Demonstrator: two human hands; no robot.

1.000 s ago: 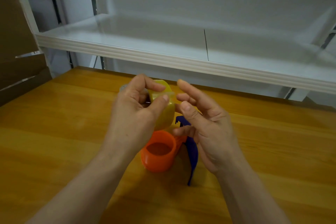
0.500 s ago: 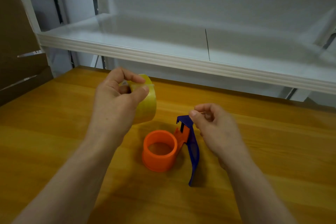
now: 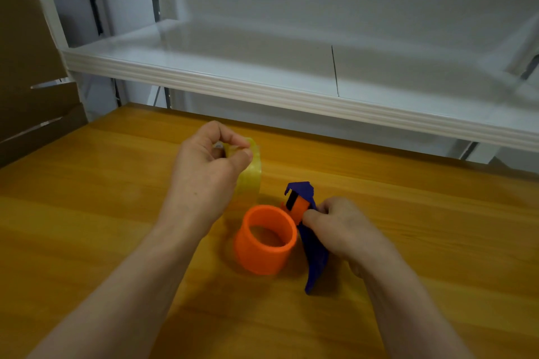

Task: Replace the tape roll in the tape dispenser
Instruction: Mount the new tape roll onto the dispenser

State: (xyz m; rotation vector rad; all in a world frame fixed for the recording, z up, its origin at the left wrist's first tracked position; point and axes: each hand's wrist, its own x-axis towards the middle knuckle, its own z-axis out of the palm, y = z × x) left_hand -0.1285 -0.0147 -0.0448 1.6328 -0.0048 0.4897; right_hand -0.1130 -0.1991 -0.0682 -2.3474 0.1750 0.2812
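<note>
Left grip point(image 3: 204, 172) pinching glossy yellow tape roll point(image 3: 250, 172), right grip point(image 3: 341, 224) clasping plastic dispenser point(image 3: 316, 259).

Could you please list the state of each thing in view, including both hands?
tape roll: held off the table, not yet on the hub.
tape dispenser: on the table, gripped at its blue handle.
orange hub: bare, no roll on it.
left hand: shut on the tape roll.
right hand: shut on the tape dispenser.
</note>
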